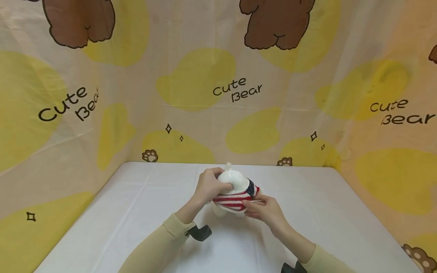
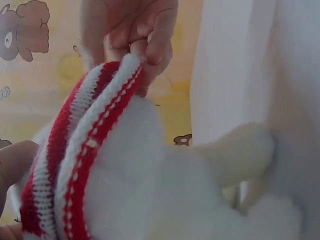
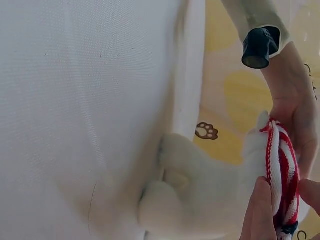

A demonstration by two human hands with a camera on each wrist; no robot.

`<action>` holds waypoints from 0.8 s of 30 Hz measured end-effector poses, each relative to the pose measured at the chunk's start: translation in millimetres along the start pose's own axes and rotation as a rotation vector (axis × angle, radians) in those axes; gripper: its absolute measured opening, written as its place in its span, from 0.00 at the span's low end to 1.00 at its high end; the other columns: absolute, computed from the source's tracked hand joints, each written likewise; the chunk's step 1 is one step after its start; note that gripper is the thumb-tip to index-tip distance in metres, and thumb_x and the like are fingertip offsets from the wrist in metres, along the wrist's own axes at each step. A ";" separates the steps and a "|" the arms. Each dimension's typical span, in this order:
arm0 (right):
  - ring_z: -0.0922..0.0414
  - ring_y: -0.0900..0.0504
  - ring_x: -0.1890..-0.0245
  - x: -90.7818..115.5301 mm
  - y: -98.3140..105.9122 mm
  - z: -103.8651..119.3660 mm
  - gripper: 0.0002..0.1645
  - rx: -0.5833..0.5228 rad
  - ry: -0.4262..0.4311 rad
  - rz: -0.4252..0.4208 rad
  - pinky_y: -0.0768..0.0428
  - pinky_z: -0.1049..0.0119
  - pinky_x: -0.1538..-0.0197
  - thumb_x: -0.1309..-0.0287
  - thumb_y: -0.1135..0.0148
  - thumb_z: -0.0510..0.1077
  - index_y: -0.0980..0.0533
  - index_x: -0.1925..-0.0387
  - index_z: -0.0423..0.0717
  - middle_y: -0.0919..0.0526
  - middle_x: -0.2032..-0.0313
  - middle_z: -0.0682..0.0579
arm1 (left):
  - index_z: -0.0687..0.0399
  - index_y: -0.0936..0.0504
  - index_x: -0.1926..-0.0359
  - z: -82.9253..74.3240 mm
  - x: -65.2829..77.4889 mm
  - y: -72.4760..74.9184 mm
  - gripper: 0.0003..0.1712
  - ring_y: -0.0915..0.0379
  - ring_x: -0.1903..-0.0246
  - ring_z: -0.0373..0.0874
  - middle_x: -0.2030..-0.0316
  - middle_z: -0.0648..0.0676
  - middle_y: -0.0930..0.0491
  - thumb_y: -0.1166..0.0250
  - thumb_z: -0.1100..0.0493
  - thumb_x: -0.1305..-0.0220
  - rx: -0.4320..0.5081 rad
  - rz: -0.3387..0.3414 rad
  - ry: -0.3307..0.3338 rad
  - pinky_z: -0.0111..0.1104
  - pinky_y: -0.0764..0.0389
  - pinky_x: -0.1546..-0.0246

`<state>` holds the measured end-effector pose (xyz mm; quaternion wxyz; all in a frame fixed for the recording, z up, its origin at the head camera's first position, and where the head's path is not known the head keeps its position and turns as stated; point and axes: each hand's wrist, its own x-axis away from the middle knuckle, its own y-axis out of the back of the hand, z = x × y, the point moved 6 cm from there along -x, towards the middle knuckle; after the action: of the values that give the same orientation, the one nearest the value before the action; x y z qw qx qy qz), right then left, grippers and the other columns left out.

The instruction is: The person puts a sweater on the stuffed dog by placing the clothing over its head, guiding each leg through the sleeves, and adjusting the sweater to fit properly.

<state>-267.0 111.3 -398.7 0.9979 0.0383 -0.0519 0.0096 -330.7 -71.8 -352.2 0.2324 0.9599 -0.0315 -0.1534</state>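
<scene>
While your left grip (image 1: 210, 186) curls round the toy (image 1: 232, 178), lower centre of frame, work the striped sweater (image 1: 232, 201) evenly, right grip (image 1: 268, 212) pinching it.

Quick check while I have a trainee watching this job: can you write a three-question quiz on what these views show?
1. True or false: the right hand pinches the striped knit garment.

2. Which thing does the left hand grip?
A) a glass cup
B) the white plush toy
C) a wooden spoon

3. Fill in the blank: the backdrop behind the table is printed with the words "____".

Key:
1. True; its fingers and thumb lie on either side of the red-and-white knit.
2. B
3. Cute Bear
</scene>
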 end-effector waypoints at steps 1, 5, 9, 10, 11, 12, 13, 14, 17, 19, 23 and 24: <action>0.51 0.13 0.68 0.2 -0.7 1.0 0.29 0.006 -0.002 -0.007 0.17 0.60 0.61 0.50 0.30 0.47 0.27 0.52 0.30 0.15 0.63 0.40 | 0.55 0.17 0.67 0.2 0.1 0.1 0.17 0.25 0.72 0.43 0.70 0.52 0.16 0.26 0.59 0.64 -0.002 -0.003 -0.001 0.32 0.23 0.71; 0.51 0.14 0.70 -2.0 -3.8 2.1 0.31 0.015 -0.003 -0.019 0.16 0.60 0.63 0.50 0.29 0.48 0.28 0.51 0.31 0.18 0.63 0.42 | 0.55 0.16 0.66 0.0 0.1 -0.8 0.17 0.25 0.72 0.42 0.70 0.51 0.16 0.27 0.59 0.64 -0.007 -0.012 -0.010 0.32 0.22 0.71; 0.52 0.14 0.68 -4.3 -5.6 3.6 0.29 0.010 0.005 -0.018 0.17 0.59 0.63 0.49 0.30 0.44 0.28 0.50 0.32 0.17 0.62 0.43 | 0.54 0.16 0.67 -1.3 0.3 -1.4 0.17 0.25 0.72 0.42 0.71 0.51 0.16 0.27 0.59 0.64 -0.017 -0.014 -0.021 0.32 0.22 0.72; 0.52 0.14 0.67 -4.4 -5.5 4.2 0.28 0.008 0.005 -0.018 0.17 0.59 0.62 0.49 0.30 0.43 0.28 0.50 0.32 0.16 0.62 0.43 | 0.54 0.16 0.67 -1.8 0.3 -1.3 0.17 0.25 0.72 0.42 0.71 0.51 0.16 0.27 0.59 0.64 -0.018 -0.017 -0.026 0.32 0.22 0.72; 0.52 0.14 0.66 -4.5 -5.2 4.7 0.27 0.007 0.005 -0.017 0.17 0.59 0.62 0.49 0.31 0.43 0.28 0.50 0.32 0.16 0.62 0.43 | 0.55 0.16 0.67 -2.1 0.4 -1.2 0.17 0.25 0.72 0.42 0.71 0.51 0.16 0.27 0.59 0.64 -0.016 -0.018 -0.027 0.32 0.22 0.72; 0.53 0.14 0.65 -4.6 -5.2 5.2 0.27 0.000 0.004 -0.012 0.17 0.59 0.61 0.49 0.31 0.42 0.28 0.50 0.32 0.16 0.61 0.42 | 0.55 0.16 0.67 -2.4 0.6 -1.0 0.17 0.25 0.72 0.42 0.71 0.52 0.16 0.27 0.59 0.64 -0.014 -0.019 -0.028 0.32 0.22 0.72; 0.53 0.14 0.65 -4.6 -5.0 5.4 0.26 -0.002 0.003 -0.011 0.17 0.59 0.61 0.49 0.31 0.41 0.28 0.50 0.32 0.16 0.61 0.43 | 0.56 0.16 0.67 -2.5 0.6 -0.7 0.17 0.25 0.72 0.42 0.71 0.52 0.16 0.27 0.59 0.64 -0.010 -0.022 -0.029 0.32 0.22 0.72; 0.53 0.15 0.65 -4.4 -4.8 5.7 0.26 -0.006 0.002 -0.008 0.17 0.59 0.60 0.49 0.31 0.41 0.28 0.51 0.32 0.15 0.62 0.42 | 0.56 0.16 0.67 -2.6 0.7 -0.4 0.17 0.25 0.72 0.42 0.70 0.52 0.16 0.26 0.59 0.64 -0.006 -0.025 -0.030 0.32 0.22 0.71; 0.54 0.15 0.65 -2.9 -3.6 5.4 0.24 -0.005 -0.007 -0.009 0.17 0.59 0.60 0.50 0.30 0.40 0.27 0.55 0.32 0.15 0.63 0.42 | 0.57 0.16 0.66 -1.1 0.4 0.4 0.17 0.24 0.71 0.43 0.70 0.53 0.16 0.26 0.59 0.64 0.012 -0.038 -0.021 0.32 0.22 0.70; 0.55 0.15 0.67 -1.5 -2.6 4.7 0.23 0.007 -0.019 -0.017 0.17 0.59 0.61 0.52 0.29 0.41 0.27 0.57 0.32 0.15 0.65 0.43 | 0.57 0.15 0.66 0.4 -0.4 0.8 0.18 0.24 0.71 0.43 0.70 0.53 0.16 0.26 0.59 0.63 0.017 -0.048 -0.013 0.32 0.22 0.70; 0.56 0.15 0.68 0.6 -2.1 3.5 0.21 0.021 -0.031 -0.013 0.16 0.60 0.61 0.52 0.29 0.40 0.26 0.60 0.32 0.14 0.68 0.44 | 0.56 0.15 0.65 3.1 -3.0 1.6 0.19 0.24 0.71 0.43 0.70 0.53 0.16 0.27 0.58 0.64 0.029 -0.066 0.013 0.32 0.22 0.70; 0.56 0.15 0.69 1.0 -2.6 3.1 0.21 0.019 -0.031 -0.006 0.16 0.61 0.61 0.52 0.29 0.40 0.27 0.60 0.32 0.14 0.68 0.45 | 0.56 0.14 0.64 4.1 -3.6 1.6 0.19 0.24 0.71 0.43 0.69 0.53 0.16 0.27 0.58 0.64 0.035 -0.068 0.025 0.32 0.22 0.70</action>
<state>-266.3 108.4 -395.7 0.9965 0.0483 -0.0674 0.0067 -335.4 -74.6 -353.9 0.2105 0.9663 0.0015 -0.1485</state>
